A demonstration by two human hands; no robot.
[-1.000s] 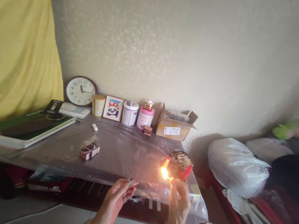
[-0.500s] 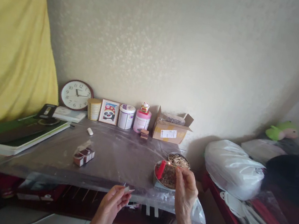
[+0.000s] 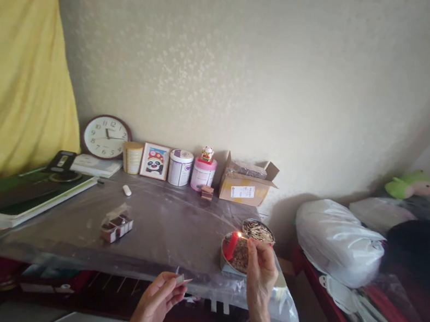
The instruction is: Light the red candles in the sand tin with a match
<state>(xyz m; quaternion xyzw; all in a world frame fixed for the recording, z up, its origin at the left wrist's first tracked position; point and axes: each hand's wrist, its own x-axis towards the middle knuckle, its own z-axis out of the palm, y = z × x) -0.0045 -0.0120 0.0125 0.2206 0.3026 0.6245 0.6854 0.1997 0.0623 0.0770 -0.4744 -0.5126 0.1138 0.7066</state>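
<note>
At the frame's lower centre, a small box (image 3: 179, 279) is gripped in the left hand (image 3: 163, 295); to its right, a burning match (image 3: 245, 238) is pinched by the right hand (image 3: 263, 272), flame beside the red candle's (image 3: 230, 247) top. That hand could be scorched by lingering, or the sticks (image 3: 258, 231) behind ignited by a dropped match.

Clock (image 3: 106, 137), 9 o'clock: nos. incl. 10, 11, 12, 6. Box label (image 3: 242, 191), approx. 4 o'clock: prob. text, too blurry.

Glossy plastic sheeting (image 3: 171, 220) spread across lower centre; matt cloth (image 3: 11, 64) hung upper left; a smooth candle (image 3: 230, 247) stood lower right.
</note>
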